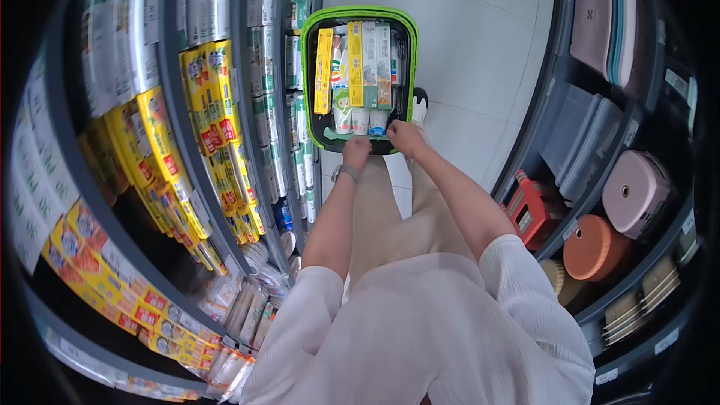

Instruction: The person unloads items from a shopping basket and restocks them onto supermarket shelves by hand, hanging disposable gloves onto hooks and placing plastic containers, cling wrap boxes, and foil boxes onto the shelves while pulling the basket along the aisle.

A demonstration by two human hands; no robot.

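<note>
A black shopping basket with a bright green rim point(309, 24) is in front of my legs. Long yellow boxes point(324, 67), a grey-and-green box point(370, 56) and several white cup-shaped packs point(360, 120) fill it. My left hand point(357, 151) is closed at the basket's near side, beside a pale green strip point(337, 135) that looks like its handle. Curled at the near right corner is my right hand point(403, 137), close to a blue-and-white pack point(377, 127). The exact grip of the fingers is partly hidden.
Shelves on the left hold yellow packs point(214, 105) and white-green rolls point(266, 60). The right shelves carry a pink lunch box point(636, 193), an orange round container point(592, 247) and clear bins point(577, 135). Pale floor tiles point(472, 52) run between them. My shoe point(419, 111) is beside the basket.
</note>
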